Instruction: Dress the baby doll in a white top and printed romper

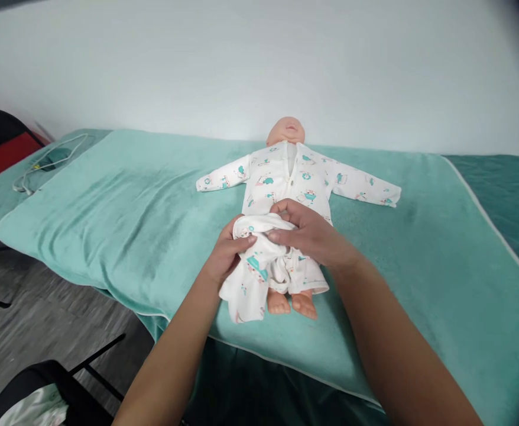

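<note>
A baby doll lies on its back in a white printed top, its sleeves spread to both sides. Over its lower body, white printed pants are bunched up between my hands. My left hand grips the left side of the bunched cloth, thumb on top. My right hand pinches the upper right part of the same cloth with thumb and fingers. One pant leg hangs at the left, beside the doll's bare feet, which show below the cloth. The doll's legs are mostly hidden.
A green blanket with some wrinkles covers the table under the doll. A pale cable lies at the far left. Black chairs stand at the left and lower left, one with cloth on it. A white wall rises behind.
</note>
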Tool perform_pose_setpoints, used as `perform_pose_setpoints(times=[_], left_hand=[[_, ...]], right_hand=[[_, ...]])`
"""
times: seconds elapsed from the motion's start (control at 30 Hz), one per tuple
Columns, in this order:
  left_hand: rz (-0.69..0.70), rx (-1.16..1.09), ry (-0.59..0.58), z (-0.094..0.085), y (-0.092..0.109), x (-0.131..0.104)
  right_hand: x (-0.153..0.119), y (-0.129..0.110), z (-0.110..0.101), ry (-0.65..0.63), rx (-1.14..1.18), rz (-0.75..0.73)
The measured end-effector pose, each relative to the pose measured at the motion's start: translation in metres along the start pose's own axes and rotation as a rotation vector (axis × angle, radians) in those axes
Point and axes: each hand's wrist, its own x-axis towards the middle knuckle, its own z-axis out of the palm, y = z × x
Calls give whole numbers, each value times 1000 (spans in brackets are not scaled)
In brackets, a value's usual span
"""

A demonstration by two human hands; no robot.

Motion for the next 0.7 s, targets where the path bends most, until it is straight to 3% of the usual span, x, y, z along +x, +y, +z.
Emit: perform_pose_setpoints(times=[0.3, 0.37, 0.5, 0.7], left_hand=[[68, -5, 99, -1, 0, 2], [85, -13, 105, 0, 0, 3], [67, -26, 95, 1, 0, 3], [20, -53, 38, 4, 2, 1]], right_hand=[[2, -12, 3, -117, -319, 43], [1, -12, 5, -144, -315, 40], [-2, -10, 8, -72, -283, 22], [-4, -9, 6, -9, -1, 68]])
